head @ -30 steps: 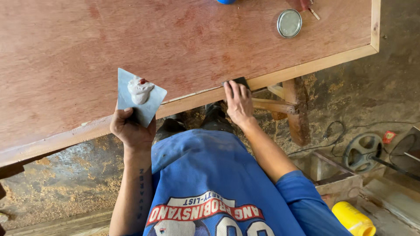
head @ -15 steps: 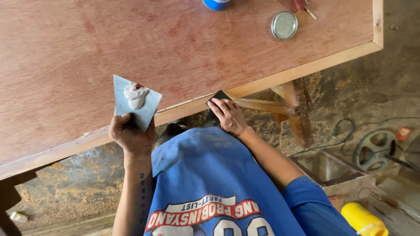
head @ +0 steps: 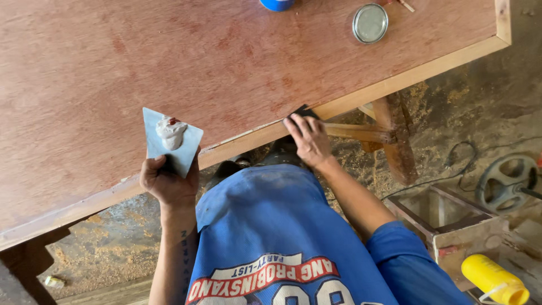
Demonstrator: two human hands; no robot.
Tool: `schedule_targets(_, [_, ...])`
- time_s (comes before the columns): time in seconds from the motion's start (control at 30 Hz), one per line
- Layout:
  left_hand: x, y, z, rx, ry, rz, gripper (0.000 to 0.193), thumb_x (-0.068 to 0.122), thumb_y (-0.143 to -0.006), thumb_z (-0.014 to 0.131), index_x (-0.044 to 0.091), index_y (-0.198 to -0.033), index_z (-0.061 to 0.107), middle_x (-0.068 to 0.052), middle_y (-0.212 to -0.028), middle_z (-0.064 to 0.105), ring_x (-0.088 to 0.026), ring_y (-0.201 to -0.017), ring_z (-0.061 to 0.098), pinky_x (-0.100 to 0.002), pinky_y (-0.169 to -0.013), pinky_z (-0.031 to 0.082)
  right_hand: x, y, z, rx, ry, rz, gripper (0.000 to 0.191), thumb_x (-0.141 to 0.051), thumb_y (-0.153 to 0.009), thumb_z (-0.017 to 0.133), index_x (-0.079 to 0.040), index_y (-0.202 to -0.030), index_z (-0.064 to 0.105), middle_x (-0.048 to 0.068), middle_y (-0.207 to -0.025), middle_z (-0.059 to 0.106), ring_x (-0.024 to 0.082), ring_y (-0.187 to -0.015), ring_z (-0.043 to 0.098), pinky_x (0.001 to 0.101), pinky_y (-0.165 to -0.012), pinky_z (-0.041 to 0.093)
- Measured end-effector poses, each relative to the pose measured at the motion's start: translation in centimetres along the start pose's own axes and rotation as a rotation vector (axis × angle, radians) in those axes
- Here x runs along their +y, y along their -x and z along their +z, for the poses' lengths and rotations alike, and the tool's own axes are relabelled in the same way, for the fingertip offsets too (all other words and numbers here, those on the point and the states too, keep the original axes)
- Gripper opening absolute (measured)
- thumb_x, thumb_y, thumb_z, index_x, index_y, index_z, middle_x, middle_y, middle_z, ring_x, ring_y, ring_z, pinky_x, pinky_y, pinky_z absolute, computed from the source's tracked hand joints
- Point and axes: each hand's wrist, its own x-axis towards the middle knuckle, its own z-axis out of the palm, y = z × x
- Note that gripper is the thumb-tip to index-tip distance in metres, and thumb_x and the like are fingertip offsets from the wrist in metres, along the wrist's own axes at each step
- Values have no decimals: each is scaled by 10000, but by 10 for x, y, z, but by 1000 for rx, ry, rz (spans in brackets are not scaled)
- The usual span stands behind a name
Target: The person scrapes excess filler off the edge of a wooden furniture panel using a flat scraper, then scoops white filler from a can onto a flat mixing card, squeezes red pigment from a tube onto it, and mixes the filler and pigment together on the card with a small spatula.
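Note:
A large reddish plywood panel (head: 169, 68) with a pale wooden edge strip (head: 406, 76) lies in front of me. My left hand (head: 168, 183) holds up a flat grey blade (head: 183, 152) that carries a dab of whitish putty (head: 169, 131) with a red speck. My right hand (head: 307, 141) presses a small dark scraper (head: 302, 111) against the panel's edge strip, fingers flat over it. Most of the scraper is hidden under my fingers.
A round tin lid (head: 370, 23) and a blue can (head: 278, 4) sit on the panel's far side. A wooden trestle leg (head: 395, 141) stands beneath. On the sawdust floor to the right are an open wooden box (head: 446, 217), a metal wheel (head: 508, 181) and a yellow bottle (head: 494, 279).
My right hand has slid left along the edge strip with the dark scraper under it. The left hand keeps the putty blade raised, almost unmoved.

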Motion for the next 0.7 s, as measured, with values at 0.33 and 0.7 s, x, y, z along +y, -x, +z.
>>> schedule_targets(0.33, [-1,-2,-2,-10,0,-29,603,189,-787,542,-32,-1346,592,-176,-1262,677,-374,-1173,677,-563,-1009,582,28,13,-10,13,37,238,750,67,-819,606,-235,-1499,518,131,-1521,477,384,-1280,499,598,-1071,419])
schedule_targets(0.7, [-8,-1,6,-3,-12,-43,614,172,-789,547,-29,-1369,580,-174,-1281,678,-364,-1203,664,-551,-1034,581,58,32,-12,18,69,513,900,16,-754,749,-243,-1546,409,190,-1576,414,470,-1301,480,650,-1079,390])
